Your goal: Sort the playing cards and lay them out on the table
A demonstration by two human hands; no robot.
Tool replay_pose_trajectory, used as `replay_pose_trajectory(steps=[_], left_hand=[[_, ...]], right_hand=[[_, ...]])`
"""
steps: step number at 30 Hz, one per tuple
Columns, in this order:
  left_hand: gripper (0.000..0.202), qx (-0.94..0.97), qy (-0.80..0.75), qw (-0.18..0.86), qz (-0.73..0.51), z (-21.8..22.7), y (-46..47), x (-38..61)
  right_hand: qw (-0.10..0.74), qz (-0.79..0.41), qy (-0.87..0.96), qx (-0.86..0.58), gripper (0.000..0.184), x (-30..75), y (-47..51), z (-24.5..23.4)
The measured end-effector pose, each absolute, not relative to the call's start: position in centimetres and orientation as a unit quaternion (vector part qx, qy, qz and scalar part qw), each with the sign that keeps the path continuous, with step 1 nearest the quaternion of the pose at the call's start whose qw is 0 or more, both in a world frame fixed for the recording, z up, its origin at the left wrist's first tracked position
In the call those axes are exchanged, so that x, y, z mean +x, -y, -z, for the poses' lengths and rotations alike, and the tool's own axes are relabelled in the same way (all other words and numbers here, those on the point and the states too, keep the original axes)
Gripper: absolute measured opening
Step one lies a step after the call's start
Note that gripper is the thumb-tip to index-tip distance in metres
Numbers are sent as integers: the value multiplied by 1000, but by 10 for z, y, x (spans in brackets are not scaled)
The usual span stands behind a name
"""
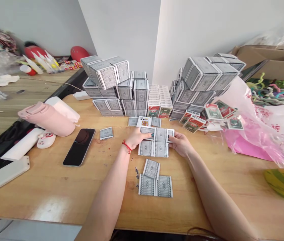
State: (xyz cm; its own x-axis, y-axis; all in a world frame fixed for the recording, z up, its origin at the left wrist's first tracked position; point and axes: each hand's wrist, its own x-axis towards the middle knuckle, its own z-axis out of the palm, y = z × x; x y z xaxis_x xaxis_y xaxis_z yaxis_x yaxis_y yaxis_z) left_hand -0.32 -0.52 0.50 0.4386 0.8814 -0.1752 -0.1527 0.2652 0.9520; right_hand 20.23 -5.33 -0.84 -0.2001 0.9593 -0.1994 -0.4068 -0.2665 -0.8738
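1. Two pinch grips, center: left hand (pixel 134 138), right hand (pixel 181 144), both on gray-backed playing cards (pixel 161 135).
2. Three more card backs (pixel 164 186) near, one overlapping.
3. Two stacks, far: left card stack (pixel 125 90), right card stack (pixel 202 78); card boxes (pixel 165 111) between.
4. One smartphone (pixel 79 147), one pink bottle (pixel 48 118), left.

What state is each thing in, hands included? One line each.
Left hand: closed on held cards
Right hand: closed on their right edge
Held cards: backs up
King card: face up
Askew card: back up, overlapping front cards
Phone: flat, screen dark
Pink bottle: on its side
Cardboard box: open
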Motion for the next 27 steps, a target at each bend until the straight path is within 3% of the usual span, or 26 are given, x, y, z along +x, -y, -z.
replay_pose_trajectory(steps=[8, 16, 27], left_hand=[[39, 523, -409, 651, -368, 2, 3, 3], [44, 453, -424, 673, -402, 1, 0, -13], [44, 500, -392, 655, -409, 1, 3, -1]], right_hand=[[507, -672, 341, -418, 26, 198, 54, 6], [538, -638, 335, -437, 25, 207, 52, 5], [510, -649, 355, -439, 27, 207, 52, 6]])
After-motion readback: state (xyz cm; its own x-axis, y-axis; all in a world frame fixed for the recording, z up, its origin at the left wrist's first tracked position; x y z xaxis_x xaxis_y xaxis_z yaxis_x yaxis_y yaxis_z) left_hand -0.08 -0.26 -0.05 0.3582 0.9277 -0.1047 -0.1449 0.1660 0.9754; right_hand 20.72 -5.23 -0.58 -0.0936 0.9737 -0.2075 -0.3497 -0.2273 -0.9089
